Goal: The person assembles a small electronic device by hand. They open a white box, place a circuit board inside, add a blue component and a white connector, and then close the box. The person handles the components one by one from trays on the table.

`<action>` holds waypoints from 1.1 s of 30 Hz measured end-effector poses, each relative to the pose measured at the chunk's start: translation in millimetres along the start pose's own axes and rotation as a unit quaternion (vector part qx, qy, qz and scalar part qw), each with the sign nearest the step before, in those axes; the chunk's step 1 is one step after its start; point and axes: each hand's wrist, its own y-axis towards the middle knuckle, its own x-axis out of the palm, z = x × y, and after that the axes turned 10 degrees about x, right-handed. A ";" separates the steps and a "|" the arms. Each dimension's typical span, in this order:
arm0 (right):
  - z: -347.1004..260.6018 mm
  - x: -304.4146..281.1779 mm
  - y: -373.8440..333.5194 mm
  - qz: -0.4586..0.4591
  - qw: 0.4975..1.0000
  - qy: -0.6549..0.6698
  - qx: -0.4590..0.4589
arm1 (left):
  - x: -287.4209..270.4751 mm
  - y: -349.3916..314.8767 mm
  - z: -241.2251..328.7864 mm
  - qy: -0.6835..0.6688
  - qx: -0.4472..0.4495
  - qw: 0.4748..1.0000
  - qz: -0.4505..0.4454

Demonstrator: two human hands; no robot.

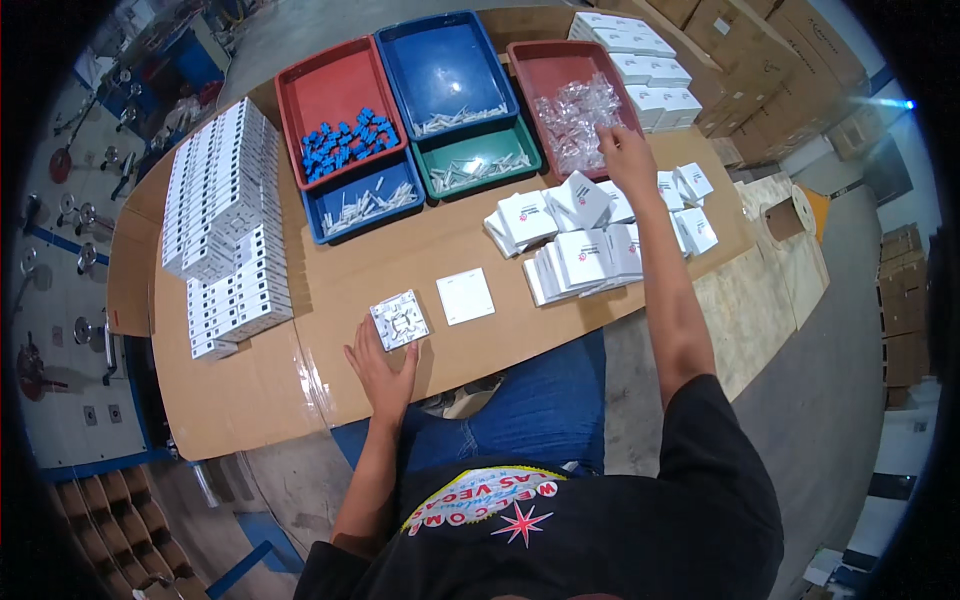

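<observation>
My left hand [382,375] is at the near edge of the table, its fingers along the left side of a white square housing [400,320] and its thumb at the near side. The housing lies with its inner side up, showing a ring of parts. Just right of it a flat white square plate [466,296] lies apart from both hands. My right hand [628,160] reaches far out over the red tray [522,75] of clear plastic pieces [580,115]. Its fingers are pinched together at the tray's near right side; what they hold is too small to tell.
A red tray [325,75] holds blue parts; blue trays [435,60] and a green tray [535,150] hold small pale rods. White housings [225,200] are stacked at left. Small white boxes [580,258] lie under my right forearm; more boxes [650,70] stand behind.
</observation>
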 end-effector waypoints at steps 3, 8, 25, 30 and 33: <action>49.3 18.7 36.8 -0.083 0.989 -0.096 -0.082 | 2.2 0.9 1.1 -0.003 -0.003 1.000 0.003; 52.3 43.1 37.0 -0.190 0.963 -0.151 -0.117 | -2.2 -0.2 2.4 0.006 -0.010 1.000 0.002; -39.6 -15.0 -86.0 -0.169 0.908 0.378 0.059 | -17.1 22.0 66.8 -0.331 0.006 0.940 0.086; -92.9 21.3 -204.7 -0.267 0.805 0.514 0.128 | -9.4 43.7 140.0 -0.614 -0.086 0.784 0.025; -116.3 39.7 -252.2 -0.331 0.740 0.545 0.213 | -17.5 48.1 144.6 -0.655 -0.158 0.736 0.067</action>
